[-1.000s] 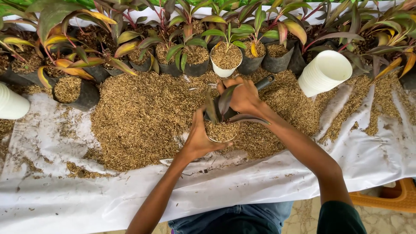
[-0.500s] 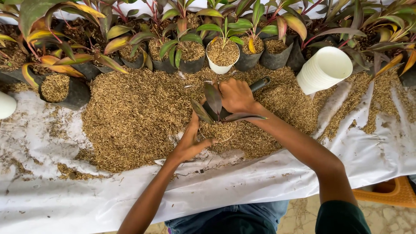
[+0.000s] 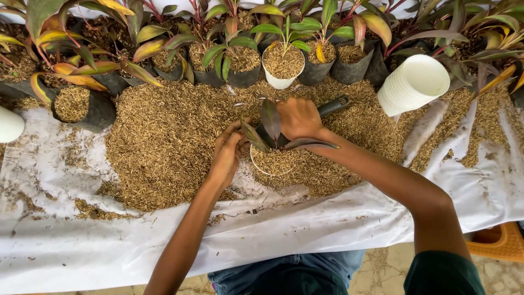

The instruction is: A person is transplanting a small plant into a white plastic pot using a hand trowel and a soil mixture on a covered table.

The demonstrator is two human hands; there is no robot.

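Two hands work at the middle: the left hand [image 3: 228, 153] and the right hand [image 3: 297, 117]. Between them stands one white pot [image 3: 271, 164] holding one seedling [image 3: 271, 123]. One scoop [image 3: 334, 105] lies just beyond. One stack of white cups [image 3: 412, 84] lies at the far right, one more white cup [image 3: 10, 124] at the left edge. One white pot with a plant [image 3: 283, 65] stands in the far row among several black bags, too overlapped to count. One white sheet [image 3: 82, 240] covers the counter, carrying one heap of husk [image 3: 164, 142].

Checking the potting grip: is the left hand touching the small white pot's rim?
Touching. The head view shows the left hand pressed against the rim of the small white pot, no gap.
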